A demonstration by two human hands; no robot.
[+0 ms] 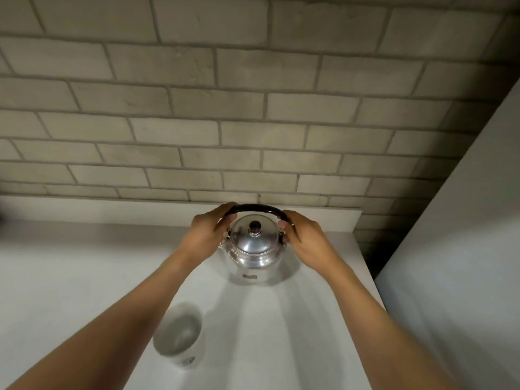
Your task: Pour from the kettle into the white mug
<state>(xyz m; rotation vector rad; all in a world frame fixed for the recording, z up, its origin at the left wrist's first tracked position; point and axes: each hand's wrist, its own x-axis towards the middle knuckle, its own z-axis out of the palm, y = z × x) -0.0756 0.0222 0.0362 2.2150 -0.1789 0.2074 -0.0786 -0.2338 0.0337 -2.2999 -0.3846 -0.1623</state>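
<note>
A shiny steel kettle point(254, 256) with a dark lid knob and a black arched handle stands upright on the white counter point(84, 277), close to the back ledge. My left hand point(209, 235) grips the left end of the handle, and my right hand point(302, 237) grips the right end. The spout is hidden behind my left hand. The white mug point(180, 336) stands upright nearer to me, below and left of the kettle, partly covered by my left forearm. Its inside looks empty.
A grey brick wall point(225, 122) rises right behind the counter's low white ledge point(323, 218). A tall white panel point(464, 249) stands to the right, with a dark gap between it and the counter's right edge.
</note>
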